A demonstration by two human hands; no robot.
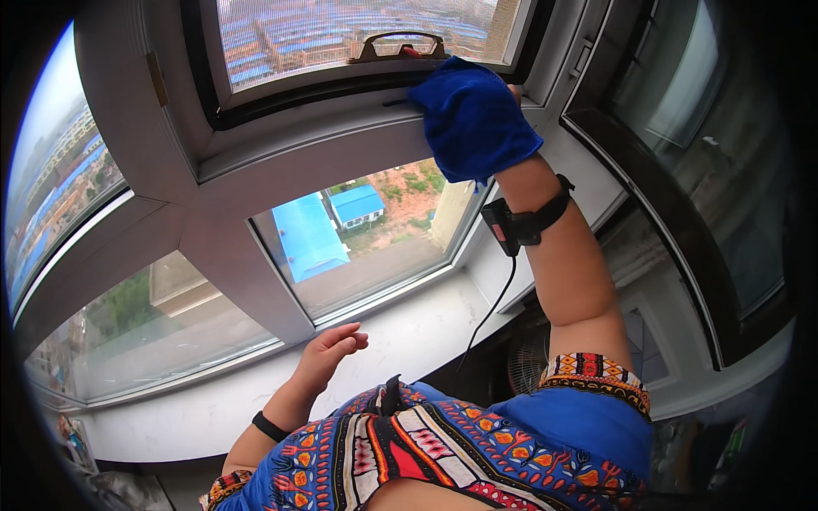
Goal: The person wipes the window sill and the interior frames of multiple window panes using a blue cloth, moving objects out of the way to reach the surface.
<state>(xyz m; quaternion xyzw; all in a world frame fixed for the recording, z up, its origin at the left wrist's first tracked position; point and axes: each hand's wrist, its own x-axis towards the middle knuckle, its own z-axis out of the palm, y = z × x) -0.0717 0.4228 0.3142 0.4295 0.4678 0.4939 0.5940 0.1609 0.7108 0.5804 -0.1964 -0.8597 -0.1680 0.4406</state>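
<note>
A blue cloth (pixel 477 119) covers most of my right hand (pixel 516 94), which is raised to the window. Only a bit of finger shows past the cloth's right edge. My fingers are wrapped in the cloth and press it against the lower ledge of the upper window frame (pixel 341 128), just below the mesh screen (pixel 341 43). How the fingers lie underneath is hidden. My left hand (pixel 332 351) hovers over the white sill (pixel 409 319), its fingers loosely curled together with nothing visible in them.
A curved handle (pixel 399 47) sits at the screen's lower edge. On the right, a dark-framed window sash (pixel 682 247) stands swung inward beside my right arm. A black cable (pixel 490 311) hangs from the wrist device (pixel 520 226). A fan (pixel 527 362) stands below the sill.
</note>
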